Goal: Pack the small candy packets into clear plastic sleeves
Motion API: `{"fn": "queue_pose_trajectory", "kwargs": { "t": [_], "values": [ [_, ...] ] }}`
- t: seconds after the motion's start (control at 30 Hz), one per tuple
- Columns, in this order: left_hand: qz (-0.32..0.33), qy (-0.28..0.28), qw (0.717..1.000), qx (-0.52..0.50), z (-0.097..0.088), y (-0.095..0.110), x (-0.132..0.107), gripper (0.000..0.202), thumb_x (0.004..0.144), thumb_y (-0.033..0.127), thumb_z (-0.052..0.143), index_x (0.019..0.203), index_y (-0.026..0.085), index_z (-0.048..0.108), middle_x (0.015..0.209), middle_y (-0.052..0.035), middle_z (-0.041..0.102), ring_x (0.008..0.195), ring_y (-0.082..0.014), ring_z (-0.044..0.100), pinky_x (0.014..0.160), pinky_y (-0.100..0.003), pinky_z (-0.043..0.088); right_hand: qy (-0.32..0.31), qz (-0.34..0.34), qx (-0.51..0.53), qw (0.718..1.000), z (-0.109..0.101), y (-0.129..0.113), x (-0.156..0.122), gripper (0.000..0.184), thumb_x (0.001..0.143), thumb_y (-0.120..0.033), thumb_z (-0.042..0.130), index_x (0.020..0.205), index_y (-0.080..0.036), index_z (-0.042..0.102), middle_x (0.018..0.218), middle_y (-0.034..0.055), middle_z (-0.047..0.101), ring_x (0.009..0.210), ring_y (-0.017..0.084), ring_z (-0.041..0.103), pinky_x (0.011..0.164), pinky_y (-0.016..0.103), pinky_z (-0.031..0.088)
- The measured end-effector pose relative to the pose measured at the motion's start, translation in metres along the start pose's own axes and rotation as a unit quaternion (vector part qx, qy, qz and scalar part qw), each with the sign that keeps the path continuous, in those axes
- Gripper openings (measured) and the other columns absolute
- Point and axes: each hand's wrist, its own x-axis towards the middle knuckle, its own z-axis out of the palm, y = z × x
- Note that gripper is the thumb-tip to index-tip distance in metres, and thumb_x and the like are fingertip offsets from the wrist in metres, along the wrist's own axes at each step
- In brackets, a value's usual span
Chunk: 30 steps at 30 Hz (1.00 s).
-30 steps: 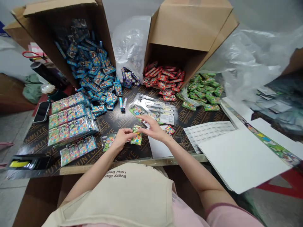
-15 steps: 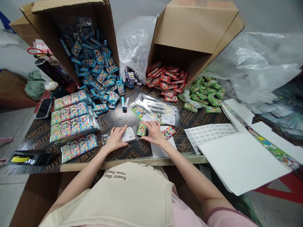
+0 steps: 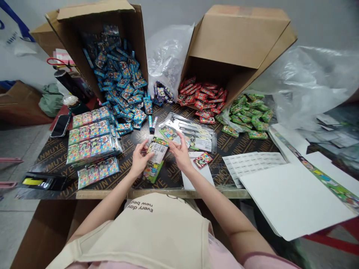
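My left hand (image 3: 141, 160) is closed on the left side of a clear plastic bag holding a green-and-black printed card (image 3: 155, 164). The card stands tilted above the table, its grey label with a barcode facing up. Something green and yellow shows at its upper end; I cannot tell whether it is a small packet inside. My right hand (image 3: 179, 151) pinches the card's upper right edge, index finger stretched out. Just right of this hand, a red small packet (image 3: 203, 160) lies on a white sheet (image 3: 199, 176). Beyond the hands, several clear bags with printed cards (image 3: 193, 136) lie fanned out.
Stacks of filled packs (image 3: 91, 144) stand at left, near a phone (image 3: 60, 126) and a tape dispenser (image 3: 42, 182). Behind are boxes of blue packets (image 3: 123, 82) and red packets (image 3: 202, 93), plus a pile of green packets (image 3: 249, 112). White boards (image 3: 297, 194) overhang the right edge.
My left hand has lifted the bagged card off the table and tilted it. My right hand has moved from the green packet beside it to the card's edge. The camera view has shifted slightly.
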Motion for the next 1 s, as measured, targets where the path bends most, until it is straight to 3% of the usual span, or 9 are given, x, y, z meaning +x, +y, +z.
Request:
{"fn": "queue_pose_trajectory", "kwargs": {
  "t": [0.07, 0.13, 0.3, 0.47, 0.57, 0.67, 0.77, 0.87, 1.0],
  "values": [
    [-0.039, 0.024, 0.993, -0.105, 0.012, 0.0, -0.003, 0.038, 0.07, 0.032, 0.073, 0.107, 0.022, 0.07, 0.083, -0.0005, 0.056, 0.079, -0.0139, 0.056, 0.075, -0.026, 0.046, 0.054, 0.045, 0.083, 0.994, 0.017, 0.001, 0.001, 0.061, 0.074, -0.05, 0.069, 0.126, -0.031, 0.043, 0.091, 0.0002, 0.069, 0.084, 0.02, 0.067, 0.075, 0.036, 0.054],
    [-0.088, 0.045, 0.974, -0.205, 0.023, 0.002, -0.01, 0.032, 0.068, 0.033, 0.075, 0.097, 0.02, 0.073, 0.084, -0.0005, 0.061, 0.079, -0.0124, 0.057, 0.076, -0.024, 0.045, 0.091, 0.067, 0.112, 0.987, 0.028, 0.001, 0.002, 0.057, 0.07, -0.044, 0.073, 0.118, -0.029, 0.047, 0.081, -0.0022, 0.068, 0.077, 0.019, 0.066, 0.069, 0.034, 0.053],
    [-0.232, 0.109, 0.886, -0.385, 0.036, 0.016, -0.022, 0.031, 0.059, 0.04, 0.081, 0.067, 0.016, 0.065, 0.068, 0.0025, 0.064, 0.061, -0.008, 0.057, 0.064, -0.02, 0.044, 0.059, 0.035, 0.084, 0.994, 0.036, -0.005, -0.005, 0.058, 0.059, -0.026, 0.08, 0.108, -0.027, 0.049, 0.078, -0.0036, 0.066, 0.073, 0.016, 0.063, 0.067, 0.028, 0.05],
    [-0.35, 0.045, 0.839, -0.415, 0.023, 0.029, -0.01, 0.03, 0.054, 0.033, 0.082, 0.067, 0.015, 0.06, 0.065, 0.0019, 0.065, 0.057, -0.0105, 0.059, 0.061, -0.024, 0.046, 0.067, 0.066, 0.134, 0.986, 0.032, -0.015, -0.02, 0.053, 0.071, -0.043, 0.069, 0.117, -0.031, 0.044, 0.094, -0.0023, 0.068, 0.075, 0.017, 0.067, 0.071, 0.033, 0.052],
    [-0.391, -0.003, 0.832, -0.393, 0.013, 0.033, 0.002, 0.022, 0.052, 0.022, 0.076, 0.067, 0.016, 0.06, 0.062, 0.0024, 0.063, 0.053, -0.0104, 0.057, 0.056, -0.024, 0.045, 0.061, 0.139, 0.164, 0.975, 0.025, -0.013, -0.025, 0.051, 0.069, -0.034, 0.068, 0.115, -0.029, 0.046, 0.093, -0.0016, 0.072, 0.083, 0.021, 0.069, 0.075, 0.036, 0.053],
    [-0.385, -0.04, 0.849, -0.359, 0.006, 0.038, 0.01, 0.022, 0.048, 0.013, 0.069, 0.068, 0.017, 0.062, 0.061, 0.0022, 0.063, 0.052, -0.0106, 0.056, 0.053, -0.024, 0.044, 0.019, 0.193, 0.144, 0.97, 0.017, -0.007, -0.021, 0.047, 0.058, -0.022, 0.071, 0.102, -0.025, 0.055, 0.088, -0.0002, 0.074, 0.08, 0.022, 0.069, 0.075, 0.036, 0.053],
    [-0.263, -0.054, 0.927, -0.26, 0.001, 0.044, 0.011, 0.017, 0.049, 0.013, 0.069, 0.065, 0.016, 0.064, 0.065, 0.0008, 0.065, 0.058, -0.0112, 0.057, 0.058, -0.024, 0.045, -0.018, 0.204, 0.114, 0.972, 0.012, -0.006, -0.016, 0.028, 0.053, -0.022, 0.075, 0.076, -0.022, 0.06, 0.083, 0.002, 0.074, 0.07, 0.021, 0.067, 0.068, 0.037, 0.053],
    [-0.116, -0.072, 0.981, -0.14, -0.006, 0.05, 0.01, 0.01, 0.057, 0.022, 0.073, 0.063, 0.016, 0.068, 0.067, -0.0018, 0.067, 0.066, -0.014, 0.06, 0.065, -0.026, 0.047, -0.029, 0.116, 0.063, 0.991, 0.01, -0.01, -0.017, 0.019, 0.054, -0.027, 0.078, 0.064, -0.021, 0.062, 0.08, 0.002, 0.074, 0.072, 0.021, 0.067, 0.074, 0.037, 0.052],
    [-0.096, -0.114, 0.986, -0.076, -0.015, 0.053, 0.014, 0.018, 0.057, 0.028, 0.079, 0.065, 0.015, 0.071, 0.067, -0.0035, 0.069, 0.063, -0.0147, 0.061, 0.064, -0.027, 0.047, -0.028, -0.007, -0.046, 0.999, 0.009, -0.014, -0.023, 0.015, 0.068, -0.036, 0.075, 0.073, -0.022, 0.073, 0.079, 0.002, 0.074, 0.078, 0.02, 0.066, 0.08, 0.035, 0.05]
  ]
}}
